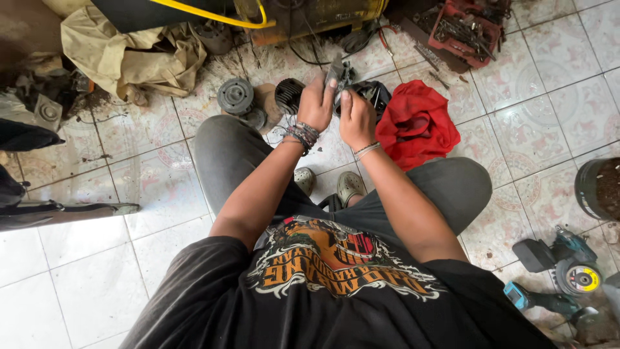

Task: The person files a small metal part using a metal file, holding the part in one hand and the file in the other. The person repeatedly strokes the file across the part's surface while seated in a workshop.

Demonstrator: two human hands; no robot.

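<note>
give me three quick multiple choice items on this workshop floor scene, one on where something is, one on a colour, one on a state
1. Where does the red cloth lie?
A. on the tiled floor by the person's right knee
B. draped over the left knee
C. inside the tool tray

2. What colour is the tool tray at the top of the view?
A. blue
B. red
C. white

3. How is the dark metal part held?
A. it lies untouched on the floor
B. the right hand alone holds it
C. both hands are on it, raised in front of the knees

Answers:
1 A, the cloth sits bunched on the tiles beside the right knee.
2 B, its rim and walls are red.
3 C, the left hand grips it from one side and the right hand meets it from the other.
</note>
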